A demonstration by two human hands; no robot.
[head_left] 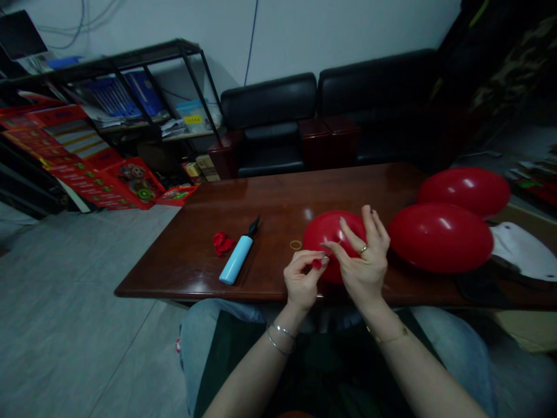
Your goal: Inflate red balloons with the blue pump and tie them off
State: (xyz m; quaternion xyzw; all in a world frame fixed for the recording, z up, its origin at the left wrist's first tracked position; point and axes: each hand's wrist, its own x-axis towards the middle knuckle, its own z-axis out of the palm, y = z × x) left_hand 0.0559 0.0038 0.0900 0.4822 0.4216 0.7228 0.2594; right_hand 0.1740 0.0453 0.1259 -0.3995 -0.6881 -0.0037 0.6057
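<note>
An inflated red balloon (319, 232) rests at the table's front edge, partly hidden by both hands. My left hand (304, 276) is closed, pinching the balloon's neck, whose red end pokes out between thumb and fingers. My right hand (363, 252) is against the balloon, thumb and index finger near the neck with a thin yellowish band between them, the other fingers raised. A yellow rubber band (296, 245) lies just left of the balloon. Farther left are a light blue hand pump (236, 260) with a black nozzle and a crumpled red deflated balloon (223, 244).
Two more inflated red balloons (441, 238) sit on the right of the brown table (261, 200), beside a white object (522, 249). Black armchairs (270, 104) stand behind the table. Red boxes (87, 162) and a black shelf (130, 58) are at the left.
</note>
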